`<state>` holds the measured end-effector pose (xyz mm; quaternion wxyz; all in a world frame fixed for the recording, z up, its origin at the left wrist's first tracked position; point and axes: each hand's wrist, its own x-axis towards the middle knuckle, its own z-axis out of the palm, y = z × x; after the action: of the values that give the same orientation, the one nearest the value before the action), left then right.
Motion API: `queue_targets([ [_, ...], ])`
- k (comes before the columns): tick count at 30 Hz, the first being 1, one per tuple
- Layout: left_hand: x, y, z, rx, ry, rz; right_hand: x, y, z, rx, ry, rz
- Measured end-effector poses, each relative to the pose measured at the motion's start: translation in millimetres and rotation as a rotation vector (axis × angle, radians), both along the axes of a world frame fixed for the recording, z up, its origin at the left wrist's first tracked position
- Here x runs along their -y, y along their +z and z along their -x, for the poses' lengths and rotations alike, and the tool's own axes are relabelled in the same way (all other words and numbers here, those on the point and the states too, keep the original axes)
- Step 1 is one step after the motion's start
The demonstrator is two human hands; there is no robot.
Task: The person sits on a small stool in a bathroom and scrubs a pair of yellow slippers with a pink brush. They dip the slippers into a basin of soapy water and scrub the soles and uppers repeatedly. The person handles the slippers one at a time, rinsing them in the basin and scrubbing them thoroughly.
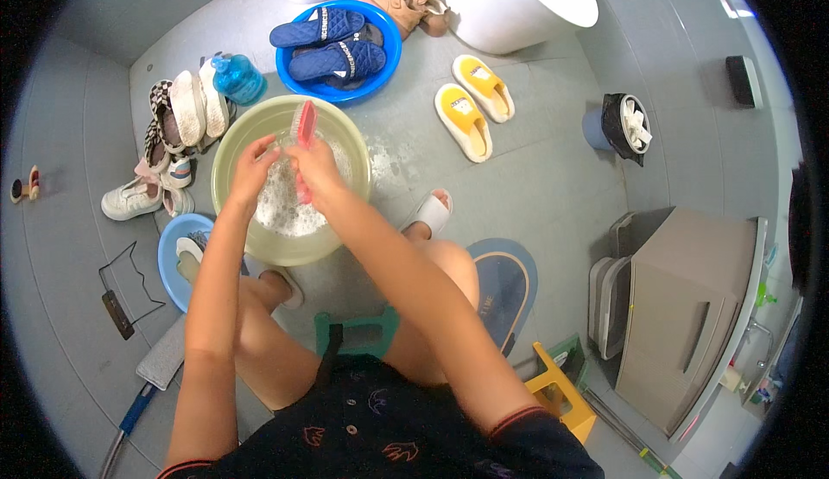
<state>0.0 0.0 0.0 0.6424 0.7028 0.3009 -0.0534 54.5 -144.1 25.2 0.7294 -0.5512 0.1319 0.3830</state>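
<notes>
Suds point(292, 207) cover the water in a wide pale-green basin point(223, 158) on the grey tiled floor point(553, 142), set in front of a person sitting with knees apart. The right hand point(316, 168) is closed around a pink brush point(306, 121) – held upright above the foam, its pale bristles turned to the left, its lower end showing beneath the fingers. The left hand point(250, 171) hovers over the left part of the same basin, its fingers loosely curled and apart, with nothing visible in its grasp; whether its fingertips touch the right hand is hard to tell. Just beyond the basin, a bright blue tub point(393, 57) carries 2 navy quilted slippers point(337, 63), and a blue bottle point(239, 80) stands to its left. Pale shoes point(187, 106) lean together left of the green basin, with a white sneaker point(132, 198) nearer the wall. A light-blue basin point(167, 259) sits close to the left forearm, which partly hides it. To the right, 2 yellow slippers point(464, 121) lie side by side – well apart from the brush – and a green stool point(325, 330) shows between the person's legs.
</notes>
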Motion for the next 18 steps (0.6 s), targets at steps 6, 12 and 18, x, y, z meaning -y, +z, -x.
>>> queue_targets([
  [6,31,15,-20,0.069,0.139,0.030,26,-67,-16,-0.074,0.114,0.259],
  [12,23,-1,-16,0.004,-0.008,0.008,13,-84,-20,-0.006,0.170,0.210],
  [18,39,24,-12,-0.160,0.169,0.133,-11,-77,-2,0.317,0.409,0.455],
])
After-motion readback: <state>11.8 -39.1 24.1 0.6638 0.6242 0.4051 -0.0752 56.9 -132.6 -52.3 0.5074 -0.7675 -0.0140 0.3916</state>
